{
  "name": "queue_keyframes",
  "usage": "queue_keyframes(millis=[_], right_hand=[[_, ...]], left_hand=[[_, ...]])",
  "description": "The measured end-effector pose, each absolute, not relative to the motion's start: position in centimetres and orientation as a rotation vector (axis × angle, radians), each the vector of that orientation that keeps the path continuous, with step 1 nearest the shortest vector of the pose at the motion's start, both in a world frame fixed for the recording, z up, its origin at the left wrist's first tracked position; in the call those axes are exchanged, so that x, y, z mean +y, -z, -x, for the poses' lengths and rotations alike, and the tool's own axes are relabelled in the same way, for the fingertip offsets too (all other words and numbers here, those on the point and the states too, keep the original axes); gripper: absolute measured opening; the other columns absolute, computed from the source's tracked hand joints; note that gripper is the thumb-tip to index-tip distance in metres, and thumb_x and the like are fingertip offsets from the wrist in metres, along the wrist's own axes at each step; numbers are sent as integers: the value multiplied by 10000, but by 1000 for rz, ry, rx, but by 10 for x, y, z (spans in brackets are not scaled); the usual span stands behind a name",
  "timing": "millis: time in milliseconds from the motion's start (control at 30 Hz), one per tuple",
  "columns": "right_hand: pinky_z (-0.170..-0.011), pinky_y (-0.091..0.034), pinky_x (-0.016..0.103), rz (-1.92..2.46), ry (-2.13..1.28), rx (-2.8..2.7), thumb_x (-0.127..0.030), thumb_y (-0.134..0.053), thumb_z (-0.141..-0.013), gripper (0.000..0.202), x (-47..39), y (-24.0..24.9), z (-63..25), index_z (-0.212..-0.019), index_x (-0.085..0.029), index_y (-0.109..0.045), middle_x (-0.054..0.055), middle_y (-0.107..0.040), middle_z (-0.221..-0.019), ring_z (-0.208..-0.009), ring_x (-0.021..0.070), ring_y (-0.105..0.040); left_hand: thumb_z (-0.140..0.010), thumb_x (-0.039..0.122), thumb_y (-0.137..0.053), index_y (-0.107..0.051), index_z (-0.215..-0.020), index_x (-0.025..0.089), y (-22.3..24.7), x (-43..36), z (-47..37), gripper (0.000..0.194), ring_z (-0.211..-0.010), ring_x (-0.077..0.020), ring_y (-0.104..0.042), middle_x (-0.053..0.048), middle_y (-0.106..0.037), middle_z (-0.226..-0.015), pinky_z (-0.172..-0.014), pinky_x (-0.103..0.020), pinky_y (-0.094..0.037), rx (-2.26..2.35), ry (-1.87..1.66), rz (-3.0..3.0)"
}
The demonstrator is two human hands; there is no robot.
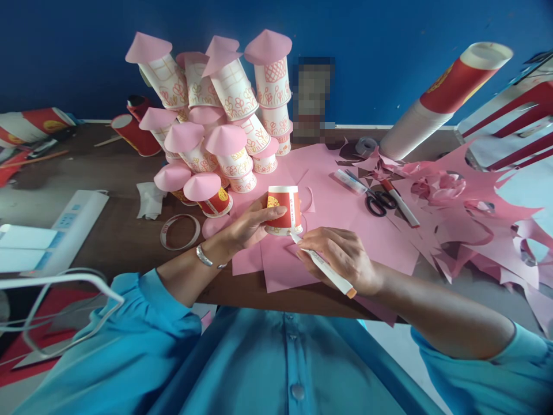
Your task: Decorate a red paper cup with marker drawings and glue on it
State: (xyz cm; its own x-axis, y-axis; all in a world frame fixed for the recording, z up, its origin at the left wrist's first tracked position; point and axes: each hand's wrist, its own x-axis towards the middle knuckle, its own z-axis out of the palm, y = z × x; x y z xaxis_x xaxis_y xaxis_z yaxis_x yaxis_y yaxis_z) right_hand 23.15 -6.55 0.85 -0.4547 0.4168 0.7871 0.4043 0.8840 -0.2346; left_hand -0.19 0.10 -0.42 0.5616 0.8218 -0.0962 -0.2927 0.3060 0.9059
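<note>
Upside down in my left hand [254,222] is a red and white paper cup [284,212], its narrow end up and the thumb across its side. My right hand [337,256] grips a white marker [326,270] with an orange end. The marker's tip meets the cup's lower rim, or comes very near it. Beneath both hands lie pink paper sheets [280,268]. Left of the cup stands a red cup with a pink cone roof [202,187], beside several stacked white cups [235,98] with drawn flowers and pink cones.
Black-handled scissors [380,203], a red and white marker [401,204] and pink scraps [488,230] lie to the right. A tall stack of cups [436,104] leans at the back right. A tape roll [180,232] and a white power strip [71,230] are on the left.
</note>
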Motion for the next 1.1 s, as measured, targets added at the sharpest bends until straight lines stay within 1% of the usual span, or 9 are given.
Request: queue_keyframes(millis=[100, 200, 267, 333, 500, 667, 833, 1000, 1100], right_hand=[[-691, -709, 294, 588, -30, -2097, -131, -706, -1132, 144, -66, -9, -232, -1248, -201, -656, 38, -838, -899, -808, 199, -863], [-696, -710, 295, 591, -48, -2096, -131, -723, -1116, 192, -66, -10, -232, -1278, -212, -660, 32, -844, -915, -812, 203, -865], [-692, -707, 293, 580, -40, -2093, -126, -716, -1115, 188, -66, -11, -232, -1275, -208, -660, 35, -841, -911, -803, 204, -863], [-691, -706, 293, 576, -27, -2092, -123, -703, -1120, 167, -66, -12, -232, -1259, -202, -656, 39, -837, -897, -799, 206, -861], [-688, -701, 297, 578, -10, -2105, -111, -694, -1124, 128, -66, -11, -233, -1221, -184, -653, 59, -837, -886, -785, 211, -856], [-693, -708, 301, 589, -41, -2100, -121, -721, -1118, 172, -65, -10, -232, -1250, -208, -654, 42, -843, -911, -801, 208, -862], [-697, -712, 296, 597, -51, -2106, -137, -708, -1140, 143, -65, -11, -233, -1249, -211, -651, 37, -835, -912, -817, 203, -866], [-689, -717, 305, 609, -43, -2103, -149, -698, -1143, 135, -64, -11, -234, -1250, -219, -654, 31, -831, -910, -810, 202, -860], [-689, -716, 303, 612, -40, -2094, -121, -697, -1130, 151, -64, -11, -235, -1241, -214, -655, 30, -827, -900, -809, 200, -858]], left_hand=[[-925, 513, -950, -740, -1017, 222, 4, 1, 2, 370, -1227, -309, -804, -71, -834, -1140, -957, -386, -671, 630, -808, -993], [-919, 511, -959, -733, -1069, 226, 3, 0, 2, 393, -1174, -286, -808, -57, -828, -1126, -915, -360, -658, 631, -805, -987], [-920, 514, -960, -721, -1090, 225, 3, 0, 2, 412, -1135, -269, -810, -48, -820, -1117, -883, -342, -652, 630, -796, -985], [-924, 512, -955, -712, -1102, 222, 2, 0, 2, 418, -1124, -263, -809, -47, -815, -1119, -899, -353, -658, 629, -790, -984], [-941, 507, -938, -718, -1121, 224, 4, 1, 3, 401, -1189, -291, -801, -63, -826, -1138, -966, -388, -664, 619, -782, -1012], [-967, 496, -921, -741, -1047, 228, 7, 1, 4, 333, -1263, -308, -791, -77, -848, -1159, -997, -388, -660, 590, -790, -1029], [-984, 489, -911, -758, -1040, 218, 5, 1, 4, 316, -1275, -306, -797, -76, -854, -1137, -1015, -380, -660, 563, -784, -1052], [-980, 489, -914, -761, -1054, 209, 3, 1, 3, 328, -1262, -303, -803, -71, -852, -1098, -1072, -409, -654, 557, -775, -1047], [-966, 504, -925, -764, -1050, 212, 3, 1, 2, 344, -1234, -296, -809, -62, -850, -1070, -1054, -401, -662, 563, -781, -1047]])
